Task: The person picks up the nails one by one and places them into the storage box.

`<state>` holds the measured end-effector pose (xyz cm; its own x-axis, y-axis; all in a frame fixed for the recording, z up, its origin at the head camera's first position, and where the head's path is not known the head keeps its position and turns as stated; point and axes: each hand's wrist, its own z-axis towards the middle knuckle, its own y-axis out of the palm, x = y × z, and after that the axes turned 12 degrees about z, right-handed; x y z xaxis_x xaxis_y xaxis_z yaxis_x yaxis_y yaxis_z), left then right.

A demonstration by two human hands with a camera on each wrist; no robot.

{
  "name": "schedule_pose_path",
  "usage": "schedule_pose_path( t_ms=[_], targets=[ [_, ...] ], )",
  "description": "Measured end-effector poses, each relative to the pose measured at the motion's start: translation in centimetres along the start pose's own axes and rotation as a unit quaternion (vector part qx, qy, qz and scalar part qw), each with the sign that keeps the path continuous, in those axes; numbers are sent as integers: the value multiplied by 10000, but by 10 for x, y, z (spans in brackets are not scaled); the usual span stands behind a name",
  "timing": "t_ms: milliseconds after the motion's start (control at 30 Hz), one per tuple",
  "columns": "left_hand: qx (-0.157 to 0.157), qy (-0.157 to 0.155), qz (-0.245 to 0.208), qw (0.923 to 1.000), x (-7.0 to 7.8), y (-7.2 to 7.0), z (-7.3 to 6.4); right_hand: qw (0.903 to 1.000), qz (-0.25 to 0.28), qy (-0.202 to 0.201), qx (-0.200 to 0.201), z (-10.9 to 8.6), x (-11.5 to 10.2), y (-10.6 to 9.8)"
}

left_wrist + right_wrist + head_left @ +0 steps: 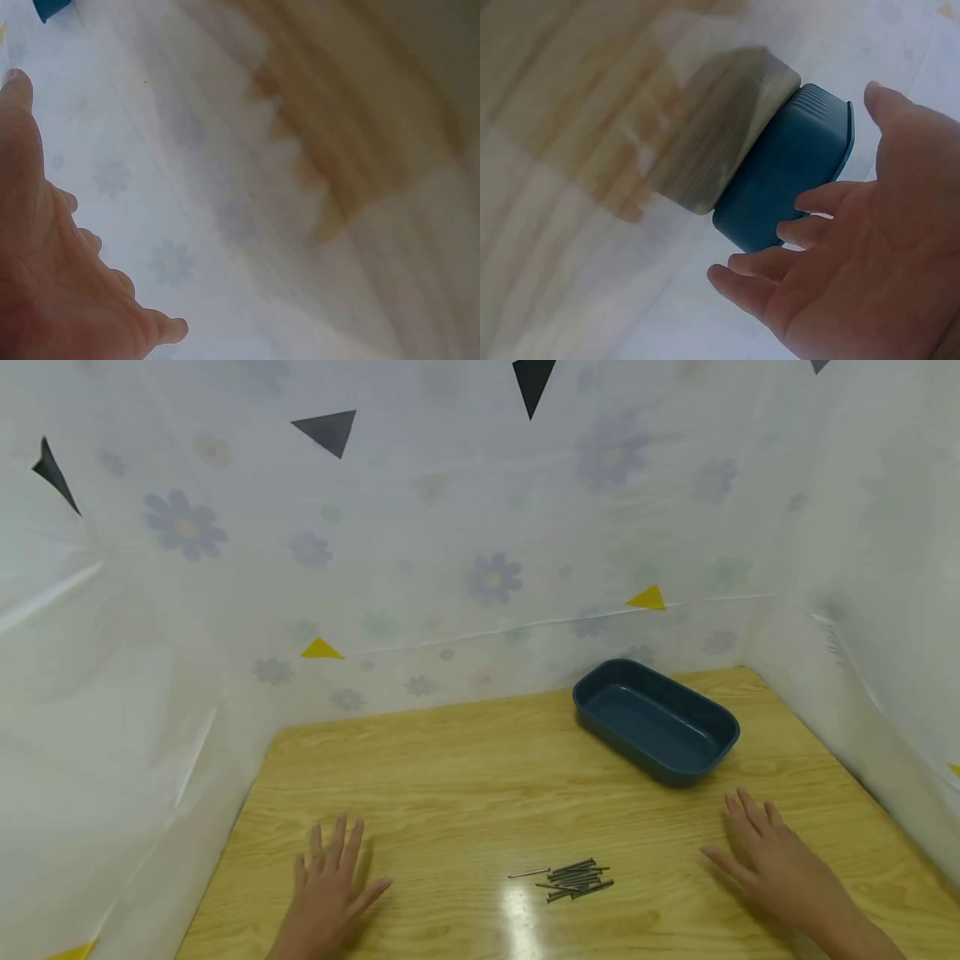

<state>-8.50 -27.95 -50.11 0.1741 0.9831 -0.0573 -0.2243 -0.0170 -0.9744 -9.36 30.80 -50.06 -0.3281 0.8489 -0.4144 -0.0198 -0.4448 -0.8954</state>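
Observation:
A small pile of nails [576, 880] lies on the wooden table, with a single nail [529, 873] at its left end. To the left of the pile, my left hand [327, 882] is held over the table with its fingers spread and holds nothing. My right hand [780, 868] is likewise spread and holds nothing, to the right of the nails. Beyond it stands a dark blue rectangular tray [660, 727]. The right wrist view shows the tray's outer side [780, 165] past my fingers. No nails appear in either wrist view.
The wood-grain table [420, 777] has a glossy surface. White sheeting with faded flowers [450, 527] hangs behind it and along both sides. Black and yellow triangles [322, 649] are stuck on the sheeting.

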Motion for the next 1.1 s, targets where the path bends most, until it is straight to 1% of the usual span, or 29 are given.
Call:
schedule_pose_path(
  t_ms=[67,133,267,400,467,700,833,1000,1100],
  targets=[
    [86,74,-17,9999,2,1,3,9999,61,85,-12,0,1,-1],
    [82,113,-71,9999,5,2,8,9991,285,312,-21,1,1,-3],
    [-35,215,-118,9997,10,4,20,9955,609,722,-87,4,2,-9],
    [-74,353,-110,9993,16,5,35,9932,643,969,-103,8,1,-15],
    [-65,428,-194,9989,19,6,41,9929,596,1025,-18,9,0,-16],
    [46,675,-700,9952,34,7,65,9929,397,876,707,14,-1,-16],
    [70,771,-857,9933,44,8,76,9914,294,746,1033,18,-1,-15],
    [-135,782,-955,9923,52,7,84,9891,265,755,1236,24,-1,-15],
    [-178,757,-918,9927,54,9,90,9879,282,741,1335,27,-3,-16]
  ],
)
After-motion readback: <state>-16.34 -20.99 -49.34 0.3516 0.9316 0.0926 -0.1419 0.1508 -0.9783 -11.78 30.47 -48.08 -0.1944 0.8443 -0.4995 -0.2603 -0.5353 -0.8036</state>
